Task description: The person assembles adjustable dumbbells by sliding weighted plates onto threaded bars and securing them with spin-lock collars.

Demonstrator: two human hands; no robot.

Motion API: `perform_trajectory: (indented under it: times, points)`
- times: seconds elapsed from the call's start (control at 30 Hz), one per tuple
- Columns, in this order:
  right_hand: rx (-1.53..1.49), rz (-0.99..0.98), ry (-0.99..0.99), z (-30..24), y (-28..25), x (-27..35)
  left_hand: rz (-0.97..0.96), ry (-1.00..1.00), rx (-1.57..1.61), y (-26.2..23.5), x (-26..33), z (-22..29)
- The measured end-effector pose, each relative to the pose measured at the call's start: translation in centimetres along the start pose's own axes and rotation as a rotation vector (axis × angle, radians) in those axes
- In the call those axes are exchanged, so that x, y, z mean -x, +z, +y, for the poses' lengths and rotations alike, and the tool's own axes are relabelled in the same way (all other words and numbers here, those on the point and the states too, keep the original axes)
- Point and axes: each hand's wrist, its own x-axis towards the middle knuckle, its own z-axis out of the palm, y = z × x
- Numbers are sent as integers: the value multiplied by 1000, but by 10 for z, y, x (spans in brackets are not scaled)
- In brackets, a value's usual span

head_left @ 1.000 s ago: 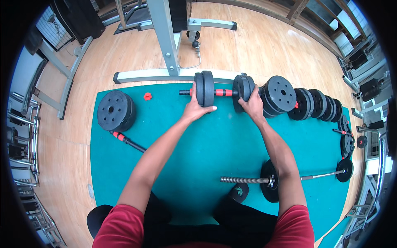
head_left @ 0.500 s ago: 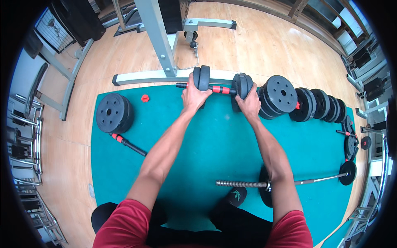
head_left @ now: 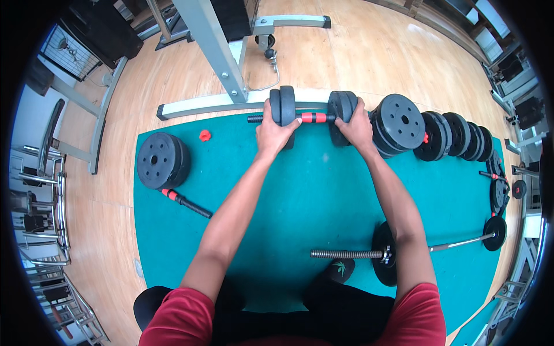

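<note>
Both my hands are on a dumbbell that lies crosswise at the far edge of the green mat. Its bar [head_left: 314, 117] has a red and black grip and a threaded left end sticking out. My left hand [head_left: 273, 136] closes around the left pair of black weight plates [head_left: 287, 104], its thumb reaching to the bar. My right hand [head_left: 359, 128] grips the right pair of plates [head_left: 340, 105] from their outer side. The bar's right end is hidden behind plates and fingers.
On the green mat [head_left: 277, 219] are a plate stack [head_left: 156, 161], a loose dumbbell bar [head_left: 187, 203] and a red nut [head_left: 205, 135] at left. More plates [head_left: 398, 124] line the right. A barbell [head_left: 346, 254] lies near my foot. A grey machine frame [head_left: 225, 106] borders the far edge.
The view has shifted slightly, so the mat and the things on it appear a little further right. Both hands stay on the dumbbell's plates, with my right thumb now nearer the bar.
</note>
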Motion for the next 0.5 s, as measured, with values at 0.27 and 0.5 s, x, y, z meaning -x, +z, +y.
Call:
perform_trajectory:
  times: [0.27,0.5]
  points:
    - [-3,-20,28,1,-4,2,-149,25,137,-12,-7,-17]
    - [5,-24,-41,17,-7,9,-199,-22,170,-17,12,-16]
